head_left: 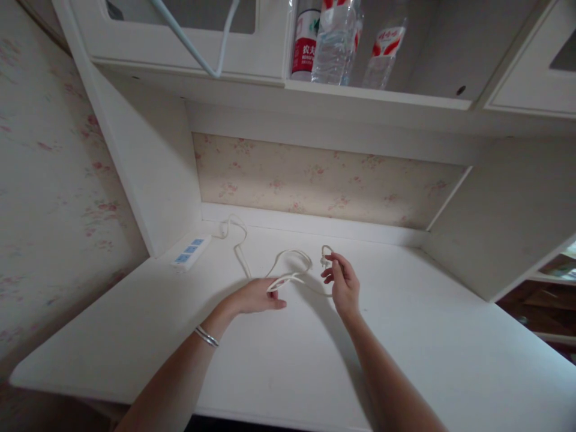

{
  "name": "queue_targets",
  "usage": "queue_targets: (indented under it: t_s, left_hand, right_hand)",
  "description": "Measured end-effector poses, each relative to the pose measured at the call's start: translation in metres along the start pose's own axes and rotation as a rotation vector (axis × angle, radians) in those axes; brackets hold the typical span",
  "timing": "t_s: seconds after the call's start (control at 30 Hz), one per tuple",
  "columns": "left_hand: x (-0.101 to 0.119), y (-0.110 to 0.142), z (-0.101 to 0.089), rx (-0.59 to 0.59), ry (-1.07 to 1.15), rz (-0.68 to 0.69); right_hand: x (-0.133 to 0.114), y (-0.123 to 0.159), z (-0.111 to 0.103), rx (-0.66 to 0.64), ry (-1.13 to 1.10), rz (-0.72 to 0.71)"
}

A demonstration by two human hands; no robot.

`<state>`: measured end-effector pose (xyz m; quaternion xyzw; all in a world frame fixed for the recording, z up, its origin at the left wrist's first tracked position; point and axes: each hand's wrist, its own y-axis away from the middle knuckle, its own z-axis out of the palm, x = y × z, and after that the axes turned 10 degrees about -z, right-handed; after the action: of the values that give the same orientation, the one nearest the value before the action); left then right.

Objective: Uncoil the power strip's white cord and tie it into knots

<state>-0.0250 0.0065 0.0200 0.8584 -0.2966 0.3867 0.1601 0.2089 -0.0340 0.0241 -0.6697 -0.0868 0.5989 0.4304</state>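
A white power cord [290, 259] lies in loops on the white desk [405, 336]. It runs back to a white power strip [191, 252] with blue sockets at the left rear. My left hand [258, 296], a silver bangle on its wrist, is closed on a stretch of the cord near the desk surface. My right hand [342, 284] pinches the cord's looped end a little above the desk, fingers curled. The two hands are a hand's width apart, with a loop of cord hanging between them.
A shelf [378, 96] above the desk holds a red-labelled can [306, 42] and two plastic water bottles [335, 39]. White side panels close the alcove left and right. Flowered wallpaper covers the back and the left wall.
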Motion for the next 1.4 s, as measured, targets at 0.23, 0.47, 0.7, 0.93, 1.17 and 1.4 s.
queue_targets:
  t_s: [0.23, 0.47, 0.7, 0.93, 1.17, 1.4]
  left_hand:
    - [-0.003, -0.007, 0.006, 0.097, -0.132, 0.004]
    - [-0.003, -0.01, -0.003, 0.274, 0.057, 0.046]
    - [-0.001, -0.007, -0.013, 0.426, 0.309, -0.081]
    - [0.0, -0.007, -0.015, 0.47, 0.645, -0.052]
    - [0.003, -0.008, -0.012, 0.478, 0.681, -0.017]
    - [0.006, -0.008, -0.013, 0.615, 0.689, -0.062]
  right_hand:
    - [0.002, 0.001, 0.003, -0.076, -0.307, 0.205]
    - [0.004, -0.008, -0.002, -0.079, -0.443, 0.502]
    - [0.015, -0.014, -0.015, 0.011, -0.35, 0.532]
    - [0.02, -0.015, -0.019, -0.165, 0.045, 0.279]
    - [0.025, -0.011, -0.014, -0.248, 0.197, 0.27]
    - [0.024, -0.004, -0.01, -0.422, 0.281, 0.367]
